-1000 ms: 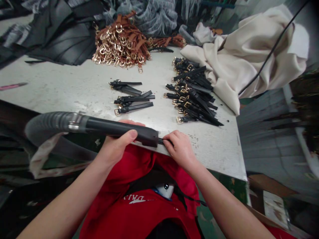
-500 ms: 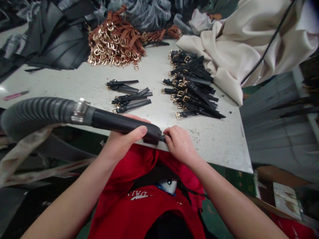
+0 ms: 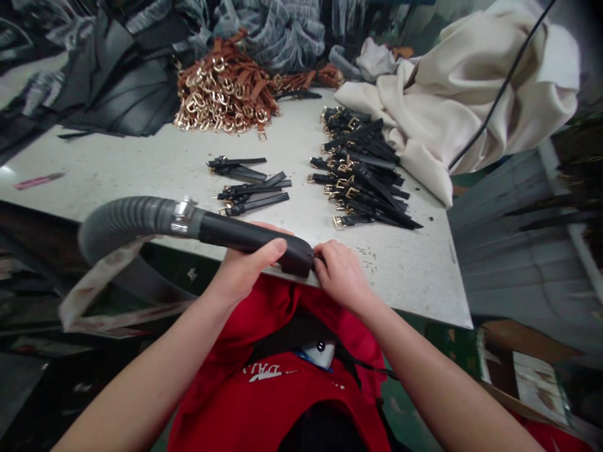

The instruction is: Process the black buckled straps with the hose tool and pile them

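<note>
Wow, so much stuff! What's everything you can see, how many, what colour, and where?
Table: one, pale, across the middle
Nozzle: one, black, over the table's near edge
Hose: one, grey, joined to the nozzle, left
Brown straps: many, gold buckles, back
Smaller black strap group: several, black, mid-table
Larger black strap group: many, black, right
Dark sheets: pile, black-grey, back left
Pink tool: one, pink, left
Cloth: one heap, cream, back right
Box: one, brown, lower right
Red clothing: on the person, bottom
Left hand: one, bare, around the nozzle
Right hand: one, bare, fingers at the nozzle's mouth
</note>
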{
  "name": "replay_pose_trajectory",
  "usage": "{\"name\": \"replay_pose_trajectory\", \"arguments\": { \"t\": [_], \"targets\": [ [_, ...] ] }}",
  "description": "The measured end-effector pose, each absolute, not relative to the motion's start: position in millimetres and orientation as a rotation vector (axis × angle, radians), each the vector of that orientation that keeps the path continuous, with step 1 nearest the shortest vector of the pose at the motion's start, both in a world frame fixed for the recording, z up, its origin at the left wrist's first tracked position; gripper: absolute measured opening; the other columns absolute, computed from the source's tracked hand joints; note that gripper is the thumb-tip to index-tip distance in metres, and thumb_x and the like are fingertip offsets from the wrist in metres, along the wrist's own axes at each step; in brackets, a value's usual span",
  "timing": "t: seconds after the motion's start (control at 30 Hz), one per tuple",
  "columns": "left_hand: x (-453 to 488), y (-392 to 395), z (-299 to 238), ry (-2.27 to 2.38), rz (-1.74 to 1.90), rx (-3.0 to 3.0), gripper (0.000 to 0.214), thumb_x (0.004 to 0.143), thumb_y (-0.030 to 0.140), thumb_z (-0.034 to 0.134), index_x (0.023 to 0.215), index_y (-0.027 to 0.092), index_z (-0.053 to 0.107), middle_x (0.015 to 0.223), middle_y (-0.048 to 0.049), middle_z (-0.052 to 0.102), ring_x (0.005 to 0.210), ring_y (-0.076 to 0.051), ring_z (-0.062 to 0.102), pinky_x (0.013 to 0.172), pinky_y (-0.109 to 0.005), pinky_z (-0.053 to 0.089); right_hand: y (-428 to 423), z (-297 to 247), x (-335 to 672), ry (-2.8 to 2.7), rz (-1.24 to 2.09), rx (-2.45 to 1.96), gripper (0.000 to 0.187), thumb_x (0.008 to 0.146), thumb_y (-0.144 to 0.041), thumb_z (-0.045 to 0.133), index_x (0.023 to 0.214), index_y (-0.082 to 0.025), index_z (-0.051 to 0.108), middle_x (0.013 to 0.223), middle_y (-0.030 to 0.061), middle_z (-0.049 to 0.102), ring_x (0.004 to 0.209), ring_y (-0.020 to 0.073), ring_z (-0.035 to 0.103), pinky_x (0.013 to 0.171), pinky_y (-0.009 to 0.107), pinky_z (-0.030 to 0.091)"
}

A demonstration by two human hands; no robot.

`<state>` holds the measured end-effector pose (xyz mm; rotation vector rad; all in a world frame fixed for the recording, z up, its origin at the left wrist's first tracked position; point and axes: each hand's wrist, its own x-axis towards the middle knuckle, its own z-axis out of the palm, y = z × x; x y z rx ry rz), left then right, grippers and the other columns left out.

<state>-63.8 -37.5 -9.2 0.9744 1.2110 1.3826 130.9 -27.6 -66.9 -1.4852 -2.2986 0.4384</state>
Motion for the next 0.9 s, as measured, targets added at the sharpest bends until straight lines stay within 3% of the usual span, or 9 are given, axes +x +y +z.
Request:
{"name": "replay_pose_trajectory", "arguments": {
  "t": [0.13, 0.3, 0.63, 0.9],
  "targets": [
    [-81.3, -34.9, -11.5, 1.234, 1.43, 0.823, 0.031, 0.055, 0.033, 0.085, 0.076, 0.016, 0.07, 0.07, -0.0033, 0.071, 0.064, -0.018, 0.064, 0.056, -0.026, 0.051, -27.8, -67.5, 130.5, -2.28, 0.437, -1.5, 0.016, 0.092, -0.019, 0.048, 0.099, -0.018, 0.062, 0.094, 0.0096, 0.066, 0.088, 0.0253, 0.059, 0.078, 0.037, 0.038],
    [-129.0, -48.5, -2.4, 1.301, 1.575, 0.771, 0.029, 0.057, 0.033, 0.084, 0.075, 0.015, 0.07, 0.071, -0.003, 0.072, 0.057, -0.013, 0.06, 0.045, -0.02, 0.044, -28.1, -67.5, 129.9, -2.27, 0.444, -1.493, 0.016, 0.092, -0.02, 0.047, 0.098, -0.018, 0.062, 0.094, 0.0091, 0.066, 0.086, 0.0249, 0.059, 0.077, 0.037, 0.037],
    [-90.0, -44.6, -17.8, 1.179, 1.543, 0.68, 0.033, 0.054, 0.035, 0.087, 0.076, 0.017, 0.069, 0.069, -0.003, 0.073, 0.064, -0.02, 0.067, 0.052, -0.027, 0.051, -28.9, -69.0, 132.1, -2.29, 0.427, -1.48, 0.015, 0.092, -0.02, 0.047, 0.096, -0.019, 0.062, 0.093, 0.0091, 0.065, 0.088, 0.0253, 0.058, 0.078, 0.037, 0.038],
    [-98.0, -48.6, -20.2, 1.137, 1.535, 0.716, 0.034, 0.054, 0.036, 0.087, 0.077, 0.019, 0.068, 0.071, -0.0036, 0.072, 0.06, -0.019, 0.066, 0.046, -0.026, 0.048, -28.1, -68.6, 132.5, -2.309, 0.412, -1.491, 0.017, 0.092, -0.019, 0.046, 0.097, -0.019, 0.062, 0.093, 0.0091, 0.065, 0.087, 0.0249, 0.058, 0.077, 0.037, 0.037]
  ]
}}
